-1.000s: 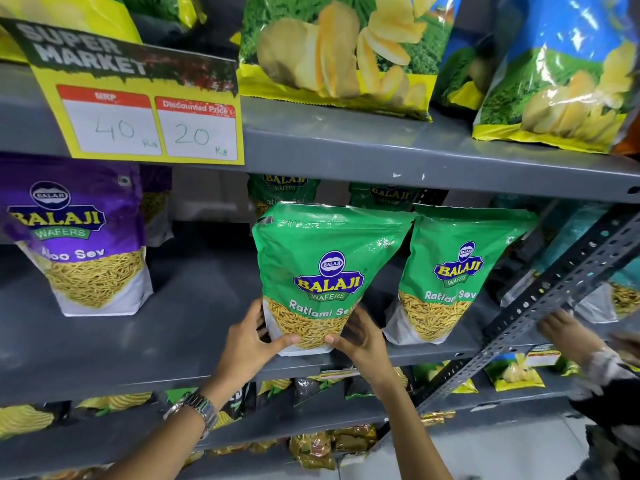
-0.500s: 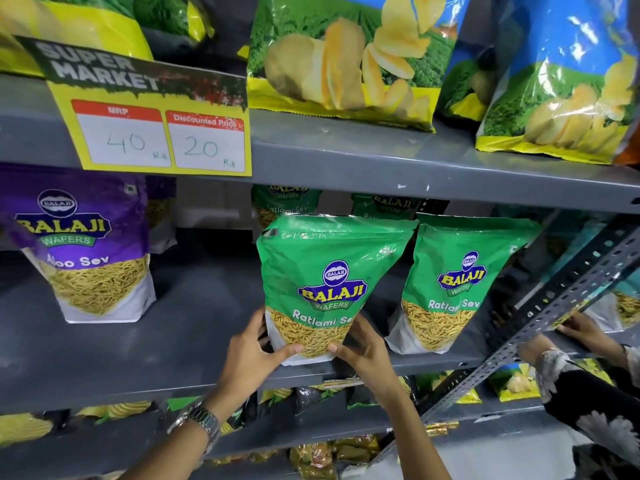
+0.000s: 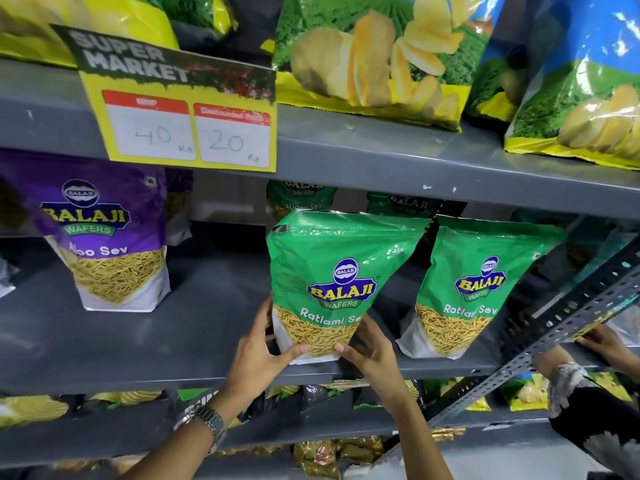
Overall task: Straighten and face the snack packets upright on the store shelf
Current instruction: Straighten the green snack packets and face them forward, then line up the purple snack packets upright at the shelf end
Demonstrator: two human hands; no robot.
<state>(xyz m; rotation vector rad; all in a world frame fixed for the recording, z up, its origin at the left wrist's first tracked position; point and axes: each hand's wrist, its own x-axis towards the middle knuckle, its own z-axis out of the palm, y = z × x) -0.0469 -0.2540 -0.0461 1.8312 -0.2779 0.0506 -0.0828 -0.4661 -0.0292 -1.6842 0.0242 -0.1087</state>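
A green Ratlami Sev packet stands upright, label forward, near the front of the grey middle shelf. My left hand grips its lower left corner and my right hand grips its lower right corner, thumbs on the front. A second green Ratlami Sev packet stands just to its right. A purple Aloo Sev packet stands upright at the left. More green packets sit behind, partly hidden.
A yellow price sign hangs from the upper shelf, which holds large chip bags. A slotted metal brace runs diagonally at the right, where another person's hand reaches in. Lower shelves carry several small packets.
The view has drifted slightly, so the shelves sit lower in frame. Both my hands stay on the green packet's base. The other person's hand at the right has shifted along the shelf.
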